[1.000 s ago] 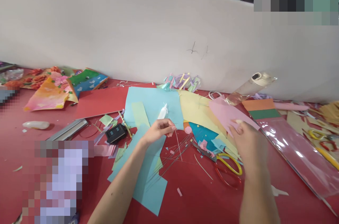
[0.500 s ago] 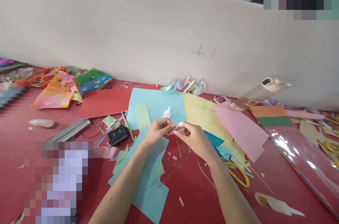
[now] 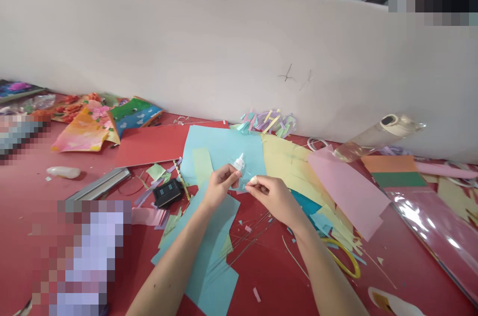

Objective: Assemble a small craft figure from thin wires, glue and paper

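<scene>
My left hand (image 3: 220, 185) and my right hand (image 3: 272, 197) meet over a red table (image 3: 269, 276), both pinched with fingertips almost touching. Between the fingertips there seems to be something very small and thin, too small to name. Just behind the left fingers lies a small white glue bottle (image 3: 238, 162) on a light blue paper sheet (image 3: 224, 149). Thin wires (image 3: 250, 238) lie on the table below my hands. More light blue paper (image 3: 212, 266) lies under my left forearm.
Yellow paper (image 3: 287, 161) and pink paper (image 3: 347, 191) lie to the right, with yellow-handled scissors (image 3: 345, 256) partly under scraps. A clear cellophane roll (image 3: 377, 134) and its sheet (image 3: 433, 226) lie far right. A black stapler (image 3: 168, 192), red card (image 3: 149, 144), paper scraps (image 3: 267, 121) and flowered sheets (image 3: 85, 129) lie left.
My right hand came from the pink paper at the right to meet my left hand and pinched beside it. The thin wire that hung from my left fingers no longer shows.
</scene>
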A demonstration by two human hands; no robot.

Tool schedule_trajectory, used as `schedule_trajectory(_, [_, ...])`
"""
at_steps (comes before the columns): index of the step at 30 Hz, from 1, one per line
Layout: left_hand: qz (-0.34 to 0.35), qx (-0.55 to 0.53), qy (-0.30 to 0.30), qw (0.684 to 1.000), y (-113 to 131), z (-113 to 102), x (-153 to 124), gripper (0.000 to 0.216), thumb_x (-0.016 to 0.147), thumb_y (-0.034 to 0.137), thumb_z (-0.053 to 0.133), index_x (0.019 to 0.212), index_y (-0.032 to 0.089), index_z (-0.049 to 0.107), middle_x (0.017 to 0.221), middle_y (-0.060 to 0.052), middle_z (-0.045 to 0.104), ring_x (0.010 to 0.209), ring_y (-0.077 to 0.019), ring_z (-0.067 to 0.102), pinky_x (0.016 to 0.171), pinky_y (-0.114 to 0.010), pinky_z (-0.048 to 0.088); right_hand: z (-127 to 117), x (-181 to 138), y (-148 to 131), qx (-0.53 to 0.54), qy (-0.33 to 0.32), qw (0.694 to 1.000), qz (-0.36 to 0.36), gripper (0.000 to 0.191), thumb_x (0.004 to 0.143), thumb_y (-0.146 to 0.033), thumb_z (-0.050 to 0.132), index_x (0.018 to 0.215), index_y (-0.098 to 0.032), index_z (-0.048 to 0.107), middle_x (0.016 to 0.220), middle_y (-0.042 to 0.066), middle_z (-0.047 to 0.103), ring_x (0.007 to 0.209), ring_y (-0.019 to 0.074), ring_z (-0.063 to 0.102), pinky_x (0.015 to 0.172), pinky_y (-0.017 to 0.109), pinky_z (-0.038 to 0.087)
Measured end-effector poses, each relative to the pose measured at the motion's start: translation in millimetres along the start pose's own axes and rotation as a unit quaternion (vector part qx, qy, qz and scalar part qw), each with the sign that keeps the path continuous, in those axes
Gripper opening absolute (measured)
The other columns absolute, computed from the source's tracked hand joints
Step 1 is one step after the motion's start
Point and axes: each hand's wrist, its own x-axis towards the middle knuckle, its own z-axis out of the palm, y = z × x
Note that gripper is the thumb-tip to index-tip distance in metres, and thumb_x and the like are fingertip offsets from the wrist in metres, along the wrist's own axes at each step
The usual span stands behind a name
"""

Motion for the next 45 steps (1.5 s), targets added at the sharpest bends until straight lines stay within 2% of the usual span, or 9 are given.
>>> schedule_trajectory(10, [0.045, -0.042, 0.095, 0.994, -6.1, -6.3, 4.1, 0.033, 0.086, 0.044, 0.067, 0.071, 0.017, 0.057, 0.058, 0.003, 0.052, 0.055, -0.0105, 0.046, 0.060, -0.024, 0.038, -20.9, -10.0, -14.1, -0.013, -0.040, 0.997, 0.061, 0.026, 0.091, -0.034, 0.056, 0.068, -0.021, 0.054, 0.058, -0.005, 0.041, 0.054, 0.0114, 0.032, 0.051, 0.025, 0.025])
schedule_trajectory(15, [0.077, -0.076, 0.162, 0.981, -7.9, -21.6, 10.1, 0.031, 0.089, 0.046, 0.062, 0.076, 0.019, 0.054, 0.056, 0.006, 0.046, 0.053, -0.0099, 0.043, 0.059, -0.023, 0.036, -41.8, -20.3, -8.4, 0.005, -0.026, 0.995, 0.101, 0.032, 0.093, -0.047, 0.052, 0.077, -0.023, 0.066, 0.060, -0.002, 0.042, 0.053, 0.0129, 0.033, 0.051, 0.028, 0.027])
schedule_trajectory(20, [0.029, -0.066, 0.023, 0.997, -7.4, -11.5, 3.8, 0.032, 0.084, 0.044, 0.069, 0.071, 0.016, 0.058, 0.055, 0.002, 0.056, 0.054, -0.0109, 0.050, 0.062, -0.024, 0.041, -46.3, -16.4, -2.3, 0.212, 0.095, 0.969, 0.087, 0.043, 0.094, -0.058, 0.049, 0.085, -0.020, 0.067, 0.062, -0.004, 0.034, 0.052, 0.0102, 0.030, 0.048, 0.024, 0.025])
schedule_trajectory(23, [-0.014, -0.051, -0.069, 0.996, -5.7, -0.2, -3.0, 0.032, 0.082, 0.042, 0.073, 0.071, 0.015, 0.060, 0.057, 0.000, 0.058, 0.054, -0.0111, 0.052, 0.059, -0.024, 0.042, -39.3, -9.8, -5.0, 0.386, 0.086, 0.915, 0.085, 0.040, 0.090, -0.057, 0.055, 0.086, -0.019, 0.067, 0.061, -0.006, 0.030, 0.047, 0.0076, 0.022, 0.041, 0.021, 0.017])
schedule_trajectory(26, [-0.043, -0.038, -0.131, 0.990, -2.7, 6.3, -7.4, 0.032, 0.079, 0.042, 0.076, 0.071, 0.014, 0.061, 0.058, 0.000, 0.058, 0.054, -0.0116, 0.054, 0.058, -0.025, 0.044, -32.7, -5.5, -5.3, 0.456, 0.036, 0.885, 0.082, 0.039, 0.089, -0.056, 0.057, 0.090, -0.018, 0.068, 0.061, -0.004, 0.039, 0.049, 0.0097, 0.036, 0.043, 0.022, 0.035])
schedule_trajectory(29, [-0.055, -0.028, -0.165, 0.984, -0.1, 7.8, -9.2, 0.032, 0.078, 0.041, 0.077, 0.070, 0.014, 0.062, 0.059, -0.001, 0.059, 0.055, -0.0116, 0.055, 0.059, -0.025, 0.044, -28.9, -3.5, 0.0, 0.433, 0.026, 0.898, 0.078, 0.044, 0.093, -0.057, 0.050, 0.087, -0.018, 0.069, 0.061, -0.003, 0.045, 0.054, 0.0119, 0.048, 0.054, 0.027, 0.047])
schedule_trajectory(35, [-0.057, -0.029, -0.198, 0.978, 2.6, 5.8, -9.6, 0.033, 0.080, 0.043, 0.075, 0.070, 0.014, 0.062, 0.062, -0.002, 0.061, 0.058, -0.0124, 0.056, 0.061, -0.026, 0.045, -17.4, 2.8, 9.1, 0.357, 0.023, 0.928, 0.102, 0.048, 0.096, -0.059, 0.043, 0.089, -0.018, 0.066, 0.060, -0.003, 0.048, 0.048, 0.0103, 0.044, 0.041, 0.021, 0.034])
schedule_trajectory(40, [-0.051, -0.039, -0.201, 0.978, 3.9, 2.4, -8.4, 0.033, 0.084, 0.044, 0.071, 0.073, 0.014, 0.062, 0.062, -0.003, 0.063, 0.059, -0.0133, 0.058, 0.064, -0.027, 0.047, -0.6, 4.5, 7.4, 0.326, -0.013, 0.942, 0.073, 0.042, 0.096, -0.058, 0.044, 0.098, -0.020, 0.062, 0.062, -0.004, 0.049, 0.049, 0.0102, 0.045, 0.044, 0.022, 0.038])
schedule_trajectory(45, [-0.047, -0.057, -0.193, 0.979, -0.7, -3.0, -5.7, 0.033, 0.084, 0.043, 0.071, 0.072, 0.013, 0.062, 0.061, -0.003, 0.065, 0.058, -0.0136, 0.059, 0.065, -0.027, 0.046, 12.1, 5.4, 7.2, 0.300, -0.014, 0.952, 0.060, 0.035, 0.093, -0.055, 0.053, 0.099, -0.022, 0.060, 0.059, -0.007, 0.042, 0.049, 0.0084, 0.039, 0.044, 0.020, 0.031])
